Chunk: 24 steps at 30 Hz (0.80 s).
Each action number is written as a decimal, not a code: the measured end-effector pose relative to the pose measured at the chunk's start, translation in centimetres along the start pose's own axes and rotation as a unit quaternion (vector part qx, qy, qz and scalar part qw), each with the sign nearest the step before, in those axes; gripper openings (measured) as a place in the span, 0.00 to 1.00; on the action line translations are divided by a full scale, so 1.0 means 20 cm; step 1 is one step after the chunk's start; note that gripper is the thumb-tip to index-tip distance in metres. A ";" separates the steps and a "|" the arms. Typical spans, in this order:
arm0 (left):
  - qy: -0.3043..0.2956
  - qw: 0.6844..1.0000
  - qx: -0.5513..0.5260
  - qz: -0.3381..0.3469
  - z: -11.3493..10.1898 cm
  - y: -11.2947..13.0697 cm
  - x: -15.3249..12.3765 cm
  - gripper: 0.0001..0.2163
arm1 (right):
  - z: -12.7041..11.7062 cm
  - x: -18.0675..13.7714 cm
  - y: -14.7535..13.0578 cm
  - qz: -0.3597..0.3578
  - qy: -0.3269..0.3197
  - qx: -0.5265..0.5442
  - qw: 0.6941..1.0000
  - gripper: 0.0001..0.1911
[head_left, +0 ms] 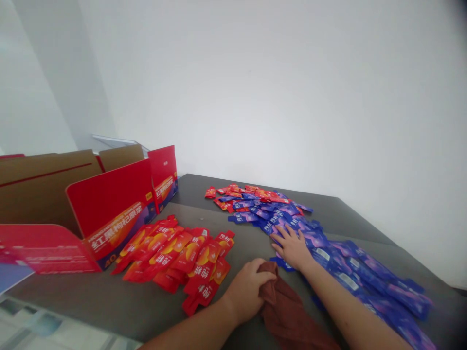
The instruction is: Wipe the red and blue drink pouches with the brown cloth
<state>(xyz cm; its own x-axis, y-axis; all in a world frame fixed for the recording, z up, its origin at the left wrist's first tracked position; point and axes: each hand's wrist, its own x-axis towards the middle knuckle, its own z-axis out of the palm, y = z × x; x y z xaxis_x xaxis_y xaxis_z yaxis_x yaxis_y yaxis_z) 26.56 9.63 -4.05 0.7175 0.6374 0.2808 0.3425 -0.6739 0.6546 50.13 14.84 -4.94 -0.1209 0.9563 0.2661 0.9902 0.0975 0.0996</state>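
the left hand [250, 289] grips a brown cloth [282, 306] over the dark table [251, 242]; the right hand [293, 248], fingers spread and loose, lies on the blue packets [337, 263]. red packets [178, 252] lie left of the cloth, beside an open red box [113, 199]; farther back, both colours mix.

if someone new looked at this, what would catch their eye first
Probably the big open red carton at the left, with a heap of red-and-orange sachets just to its right. Next comes the spread of blue-purple sachets along the right side of the dark table, the right hand lying on it. Front and centre, the left hand grips a brown cloth.
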 end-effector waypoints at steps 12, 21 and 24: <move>0.012 1.000 0.005 -0.013 0.02 0.01 0.00 0.15 | -0.17 0.16 0.00 -0.015 0.078 -0.009 0.997 0.28; 0.017 1.000 -0.010 -0.004 0.05 -0.02 0.00 0.18 | -0.09 0.65 -0.27 -0.070 0.029 0.009 0.997 0.34; 0.016 1.000 -0.005 0.003 0.05 -0.03 0.00 0.18 | -0.04 0.79 -0.34 -0.078 -0.004 0.005 0.997 0.31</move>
<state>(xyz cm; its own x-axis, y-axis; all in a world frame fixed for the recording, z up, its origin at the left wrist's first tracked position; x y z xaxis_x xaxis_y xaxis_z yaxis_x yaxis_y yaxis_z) 27.06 9.64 -5.17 0.7001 0.6450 0.3064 0.3319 -0.6739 0.6601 41.53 28.98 -0.57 -0.2731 0.9313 0.2409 0.9600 0.2478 0.1303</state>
